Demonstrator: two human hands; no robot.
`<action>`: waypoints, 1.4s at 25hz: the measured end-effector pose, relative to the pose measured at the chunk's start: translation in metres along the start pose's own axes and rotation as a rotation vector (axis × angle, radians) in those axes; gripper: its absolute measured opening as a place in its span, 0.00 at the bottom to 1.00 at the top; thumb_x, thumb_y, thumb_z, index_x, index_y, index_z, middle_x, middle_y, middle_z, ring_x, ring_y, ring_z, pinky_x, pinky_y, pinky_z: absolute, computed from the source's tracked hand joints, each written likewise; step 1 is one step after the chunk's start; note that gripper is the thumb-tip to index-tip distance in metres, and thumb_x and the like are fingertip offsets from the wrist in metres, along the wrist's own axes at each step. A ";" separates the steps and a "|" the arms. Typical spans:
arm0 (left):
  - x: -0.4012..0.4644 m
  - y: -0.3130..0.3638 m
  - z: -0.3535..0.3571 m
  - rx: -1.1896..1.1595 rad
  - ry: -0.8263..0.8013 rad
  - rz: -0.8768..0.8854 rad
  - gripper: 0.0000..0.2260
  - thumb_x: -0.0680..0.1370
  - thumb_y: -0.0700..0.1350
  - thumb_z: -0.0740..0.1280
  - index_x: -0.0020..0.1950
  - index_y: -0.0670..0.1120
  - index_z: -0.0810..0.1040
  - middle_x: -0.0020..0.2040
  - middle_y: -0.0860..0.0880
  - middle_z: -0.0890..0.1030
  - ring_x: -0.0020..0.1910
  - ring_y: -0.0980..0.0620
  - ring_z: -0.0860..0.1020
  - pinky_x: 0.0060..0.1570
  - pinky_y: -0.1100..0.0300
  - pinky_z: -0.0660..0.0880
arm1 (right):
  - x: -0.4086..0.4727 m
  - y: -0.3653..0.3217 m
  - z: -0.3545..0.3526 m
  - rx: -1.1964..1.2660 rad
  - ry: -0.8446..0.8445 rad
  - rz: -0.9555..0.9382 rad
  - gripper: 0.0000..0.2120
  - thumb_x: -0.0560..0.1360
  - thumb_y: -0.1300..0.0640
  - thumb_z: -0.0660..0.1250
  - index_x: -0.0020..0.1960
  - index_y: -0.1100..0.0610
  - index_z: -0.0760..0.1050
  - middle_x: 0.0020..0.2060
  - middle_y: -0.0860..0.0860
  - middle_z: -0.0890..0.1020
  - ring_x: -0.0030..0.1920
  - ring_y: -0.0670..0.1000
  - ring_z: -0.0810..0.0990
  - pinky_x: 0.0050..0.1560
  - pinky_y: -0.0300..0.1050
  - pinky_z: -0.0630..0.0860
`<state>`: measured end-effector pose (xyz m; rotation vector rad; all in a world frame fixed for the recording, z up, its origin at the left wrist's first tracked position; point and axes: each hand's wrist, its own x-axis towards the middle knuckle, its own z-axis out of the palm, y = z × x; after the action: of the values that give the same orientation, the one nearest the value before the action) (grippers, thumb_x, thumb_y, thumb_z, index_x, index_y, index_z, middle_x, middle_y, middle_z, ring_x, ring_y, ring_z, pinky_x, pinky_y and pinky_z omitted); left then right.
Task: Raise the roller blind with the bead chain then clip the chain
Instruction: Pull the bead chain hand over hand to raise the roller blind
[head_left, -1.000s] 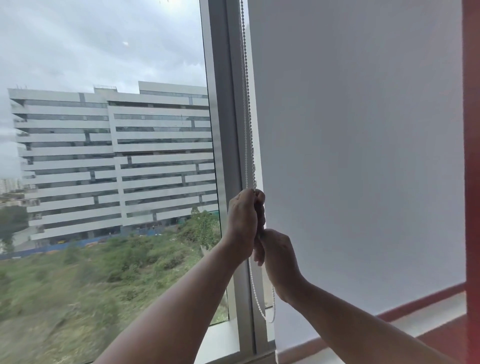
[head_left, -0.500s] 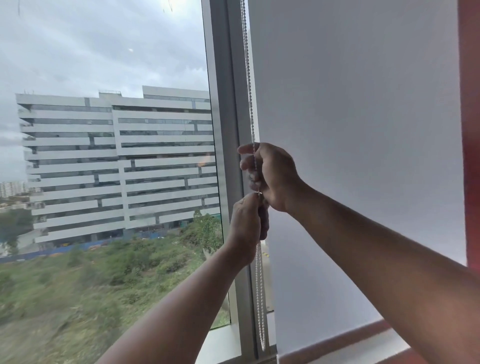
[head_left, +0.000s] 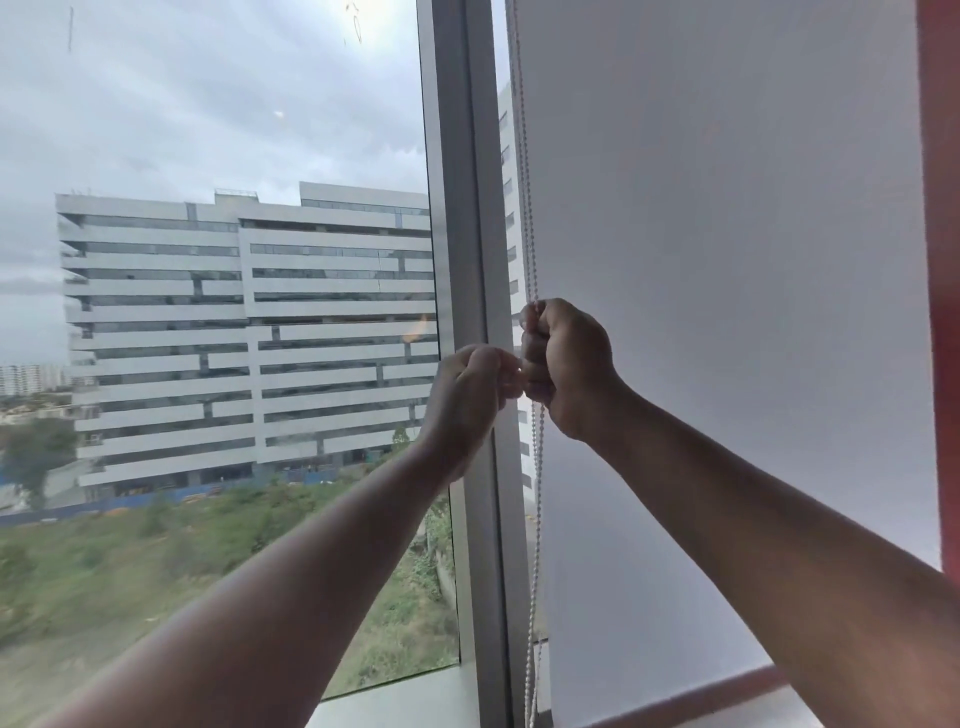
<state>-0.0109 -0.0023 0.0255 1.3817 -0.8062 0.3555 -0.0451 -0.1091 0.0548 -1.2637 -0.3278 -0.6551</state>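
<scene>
Head view: both hands worked the bead chain (head_left: 531, 218) beside the window frame (head_left: 470, 260).
Right hand (head_left: 569, 366) gripped the chain; left hand (head_left: 475, 387) clenched beside it, hold unclear. Roller blind (head_left: 727, 312) hung low. Best pulled straight down, hand-over-hand, never slackening.

The chain (head_left: 529, 218) runs out of view at the top edge and vanishes inside the right hand (head_left: 566, 364); its loop bottom below that hand is cut off by the bottom edge. Just left of the chain, the left hand (head_left: 475, 395) is curled with its back to the camera, so its fingertips and whether they pinch the chain cannot be seen. Right of the chain, the blind (head_left: 727, 312) is cut off at the top, and the right forearm hides part of its bottom edge.
</scene>
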 end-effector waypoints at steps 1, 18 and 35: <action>0.012 0.013 0.001 -0.021 0.024 0.037 0.15 0.80 0.35 0.55 0.45 0.38 0.81 0.40 0.41 0.82 0.34 0.53 0.80 0.32 0.66 0.74 | -0.001 0.000 -0.001 -0.004 -0.004 0.004 0.20 0.76 0.64 0.50 0.29 0.51 0.68 0.19 0.45 0.61 0.19 0.46 0.55 0.22 0.35 0.55; 0.040 0.061 0.036 -0.308 0.032 -0.194 0.12 0.76 0.40 0.54 0.33 0.49 0.68 0.22 0.54 0.61 0.19 0.55 0.56 0.22 0.65 0.53 | -0.024 0.038 -0.005 -0.305 0.068 -0.137 0.15 0.82 0.63 0.56 0.36 0.59 0.67 0.26 0.53 0.66 0.23 0.46 0.60 0.30 0.44 0.55; -0.010 -0.030 0.038 -0.200 0.007 -0.189 0.10 0.72 0.43 0.56 0.30 0.49 0.66 0.22 0.54 0.62 0.20 0.54 0.57 0.24 0.63 0.54 | -0.071 0.111 -0.044 -0.340 -0.009 0.036 0.20 0.79 0.65 0.56 0.28 0.57 0.69 0.22 0.50 0.71 0.23 0.47 0.66 0.27 0.40 0.62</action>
<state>-0.0088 -0.0419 -0.0040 1.2555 -0.6798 0.1293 -0.0367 -0.1141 -0.0837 -1.5934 -0.2050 -0.6931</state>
